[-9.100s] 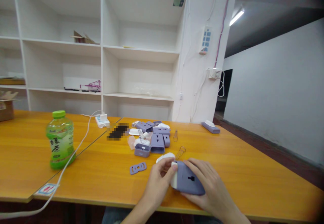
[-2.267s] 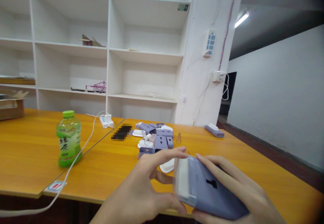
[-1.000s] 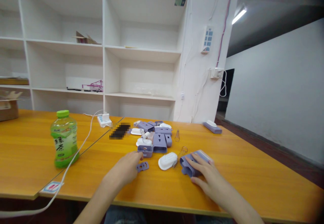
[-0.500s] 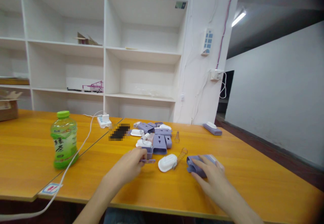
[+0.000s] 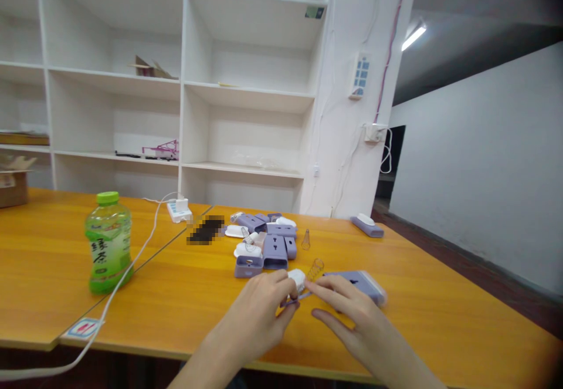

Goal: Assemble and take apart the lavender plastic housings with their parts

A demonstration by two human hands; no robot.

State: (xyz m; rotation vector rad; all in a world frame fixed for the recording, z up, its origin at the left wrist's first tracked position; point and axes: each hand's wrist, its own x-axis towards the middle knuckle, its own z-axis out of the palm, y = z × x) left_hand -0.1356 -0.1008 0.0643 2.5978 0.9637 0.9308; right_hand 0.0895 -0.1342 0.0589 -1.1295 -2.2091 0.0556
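Note:
My left hand point(image 5: 268, 304) is closed with a thin flat purple plastic piece point(image 5: 304, 296) pinched between thumb and fingers. Just beyond it lies a white oval plastic cap point(image 5: 296, 279), partly covered by my fingers. My right hand point(image 5: 349, 307) has its fingers apart, the index fingertip close to the cap and the thin piece; whether it touches either I cannot tell. Behind that fingertip a wire coil spring point(image 5: 315, 269) rests on the table. Beyond the right hand lies a purple plastic housing point(image 5: 360, 285), partly hidden by it.
Several purple housings point(image 5: 275, 249), white caps point(image 5: 248, 250) and a small spring point(image 5: 306, 239) lie mid-table. A purple housing with a white cap point(image 5: 368, 225) sits at the far right edge. To the left stand a green bottle point(image 5: 109, 242), a white cable point(image 5: 127, 271) and a power strip point(image 5: 179, 210).
My left hand has moved right with the thin purple piece, in front of the white cap. My right hand has let go of the purple housing and shifted left towards the left hand.

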